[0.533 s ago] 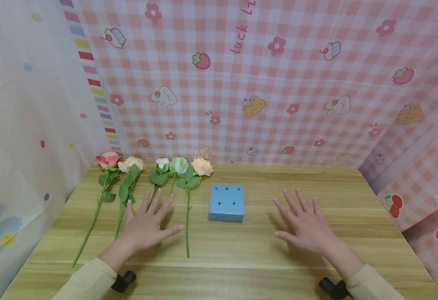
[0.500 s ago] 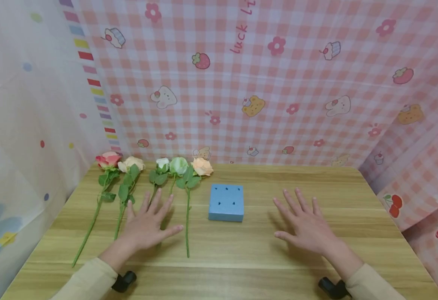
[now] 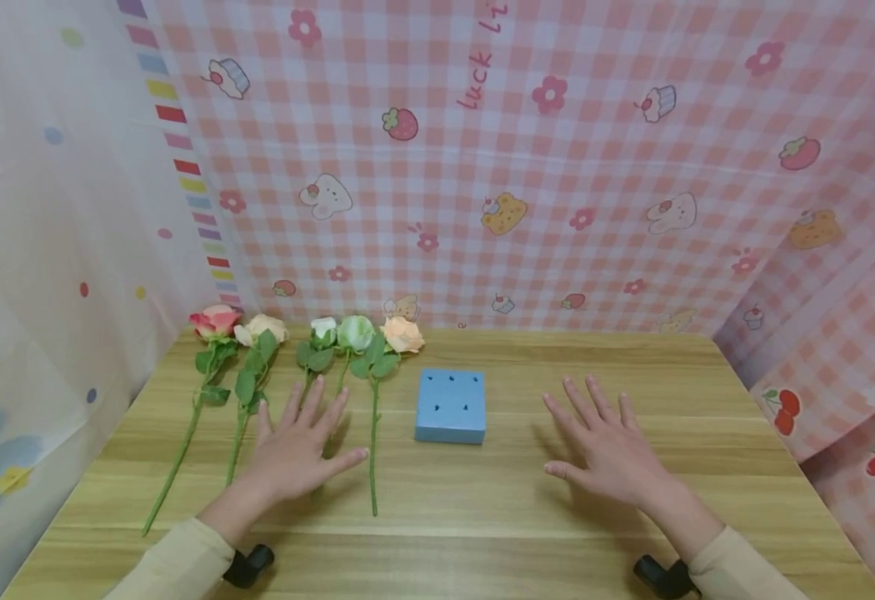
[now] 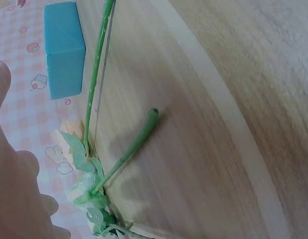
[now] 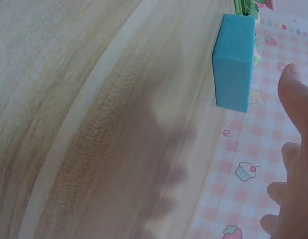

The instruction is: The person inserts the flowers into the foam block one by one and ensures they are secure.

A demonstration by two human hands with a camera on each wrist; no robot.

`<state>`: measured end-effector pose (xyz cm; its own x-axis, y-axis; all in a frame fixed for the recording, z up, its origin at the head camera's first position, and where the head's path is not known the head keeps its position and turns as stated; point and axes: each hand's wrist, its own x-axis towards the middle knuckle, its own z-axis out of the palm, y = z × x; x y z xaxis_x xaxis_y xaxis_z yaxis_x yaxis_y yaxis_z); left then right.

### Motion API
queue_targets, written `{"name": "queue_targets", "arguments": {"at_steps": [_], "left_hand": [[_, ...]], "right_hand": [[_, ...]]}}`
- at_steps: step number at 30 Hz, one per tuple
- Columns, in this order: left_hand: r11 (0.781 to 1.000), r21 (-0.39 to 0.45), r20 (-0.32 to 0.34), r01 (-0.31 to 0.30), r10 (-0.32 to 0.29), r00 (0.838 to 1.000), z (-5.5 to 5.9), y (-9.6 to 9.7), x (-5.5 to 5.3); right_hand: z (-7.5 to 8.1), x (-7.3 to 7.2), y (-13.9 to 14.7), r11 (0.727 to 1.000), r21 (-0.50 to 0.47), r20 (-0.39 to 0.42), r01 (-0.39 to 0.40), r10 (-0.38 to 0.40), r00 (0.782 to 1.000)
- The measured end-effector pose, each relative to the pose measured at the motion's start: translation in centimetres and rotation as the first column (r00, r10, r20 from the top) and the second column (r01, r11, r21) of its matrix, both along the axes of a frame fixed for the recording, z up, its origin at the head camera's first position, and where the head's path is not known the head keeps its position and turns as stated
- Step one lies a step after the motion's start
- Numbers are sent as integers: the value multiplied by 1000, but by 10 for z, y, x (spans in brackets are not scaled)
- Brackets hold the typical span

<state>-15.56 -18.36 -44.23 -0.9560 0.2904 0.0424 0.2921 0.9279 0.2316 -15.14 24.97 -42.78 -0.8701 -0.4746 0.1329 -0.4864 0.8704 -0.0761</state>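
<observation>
My left hand (image 3: 295,454) is spread, palm down, over the stems of the white rose (image 3: 323,331) and the green rose (image 3: 356,332), partly hiding them. It holds nothing. The peach rose (image 3: 403,334) lies just right of it; the red-pink rose (image 3: 215,322) and the cream rose (image 3: 261,330) lie to its left, all with heads toward the back. A blue block (image 3: 450,407) with several small dark holes in its top sits between the hands. My right hand (image 3: 617,454), fingers also spread, hovers right of the block, its shadow (image 5: 158,149) falling on the wood.
The wood-grain table (image 3: 437,550) runs back to a pink checked cloth (image 3: 445,183) printed with small cartoons. Pale cloths hang at both sides. A black wrist-camera mount (image 3: 248,567) shows below the left sleeve, another mount (image 3: 662,577) by the right sleeve.
The whole head view shifts very slightly. Both hands stay spread in nearly the same places, and the roses and block lie as before.
</observation>
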Motion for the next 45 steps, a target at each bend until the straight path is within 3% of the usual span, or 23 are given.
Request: {"name": "queue_targets", "arguments": {"at_steps": [11, 17, 23, 36, 39, 45], "left_hand": [[999, 44, -19, -8, 9, 1000, -2, 6, 4], [994, 104, -42, -22, 26, 999, -4, 10, 4], [980, 196, -50, -36, 46, 998, -6, 13, 0], [893, 445, 6, -69, 74, 997, -5, 22, -3], [867, 492, 22, -80, 79, 997, -6, 25, -4], [820, 557, 93, -132, 96, 991, -11, 31, -7]], "right_hand": [[-11, 0, -3, 999, -29, -1, -21, 21, 1000], [-19, -1, -6, 989, -141, -2, -36, 36, 999], [-24, -1, -11, 952, -300, -5, -53, 54, 999], [-32, -8, -27, 871, -490, 31, -25, 46, 998], [-33, -10, -34, 843, -537, 43, -15, 45, 998], [-34, -14, -49, 753, -657, 109, 16, 74, 991]]}}
